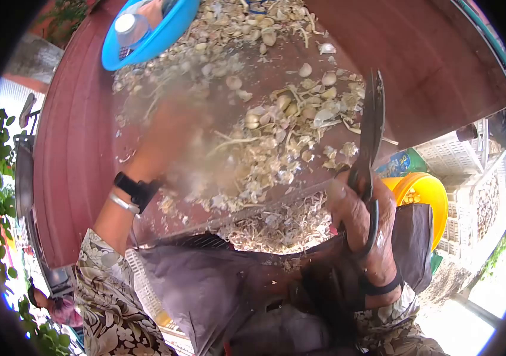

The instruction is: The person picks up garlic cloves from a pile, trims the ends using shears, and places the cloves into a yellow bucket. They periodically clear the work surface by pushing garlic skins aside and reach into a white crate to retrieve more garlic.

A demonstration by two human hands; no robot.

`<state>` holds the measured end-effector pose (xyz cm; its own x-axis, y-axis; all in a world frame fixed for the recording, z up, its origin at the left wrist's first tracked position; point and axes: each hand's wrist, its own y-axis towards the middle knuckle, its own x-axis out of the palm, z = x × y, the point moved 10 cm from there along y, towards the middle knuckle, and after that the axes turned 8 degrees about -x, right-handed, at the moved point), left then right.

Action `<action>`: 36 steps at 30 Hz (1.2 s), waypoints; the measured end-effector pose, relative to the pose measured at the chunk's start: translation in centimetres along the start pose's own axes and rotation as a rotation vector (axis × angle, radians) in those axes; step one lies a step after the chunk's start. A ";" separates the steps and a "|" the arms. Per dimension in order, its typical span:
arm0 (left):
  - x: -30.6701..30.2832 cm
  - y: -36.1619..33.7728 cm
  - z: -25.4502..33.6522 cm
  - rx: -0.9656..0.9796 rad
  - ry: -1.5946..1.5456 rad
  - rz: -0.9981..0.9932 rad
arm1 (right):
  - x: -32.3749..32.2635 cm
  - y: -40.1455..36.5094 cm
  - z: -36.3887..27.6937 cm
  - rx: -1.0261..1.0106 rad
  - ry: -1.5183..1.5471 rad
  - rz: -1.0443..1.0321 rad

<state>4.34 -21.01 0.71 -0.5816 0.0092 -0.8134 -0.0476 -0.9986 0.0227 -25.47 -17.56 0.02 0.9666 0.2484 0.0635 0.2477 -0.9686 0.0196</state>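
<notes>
My right hand (362,213) is closed around the handles of a pair of scissors (371,130), whose dark blades point up and away over the table's right side. Over the reddish-brown table (146,222), my left hand (184,127) is smeared by motion, and its fingers cannot be made out. A watch and a silver bracelet circle that wrist. Garlic heads (285,104), dry stalks and papery skins (265,163) lie heaped beside the left hand and left of the blades. More garlic and trimmings (265,24) cover the far part of the table.
A blue basin (170,35) with a plastic bottle (129,28) stands at the far left. Below the near edge lie more trimmings (276,228). At right are a yellow bucket (437,202) with pale pieces inside and white crates (463,222). Someone (57,305) is at lower left.
</notes>
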 end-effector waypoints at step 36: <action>-2.6 -3.9 0.2 0.017 0.385 0.490 | 2.8 -0.5 0.7 -0.198 -0.203 -0.133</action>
<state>5.86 -17.13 2.87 -0.2048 -0.4726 -0.8571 0.1363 -0.8809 0.4532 -22.89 -16.39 -0.52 0.9249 0.3481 -0.1527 0.3745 -0.9032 0.2095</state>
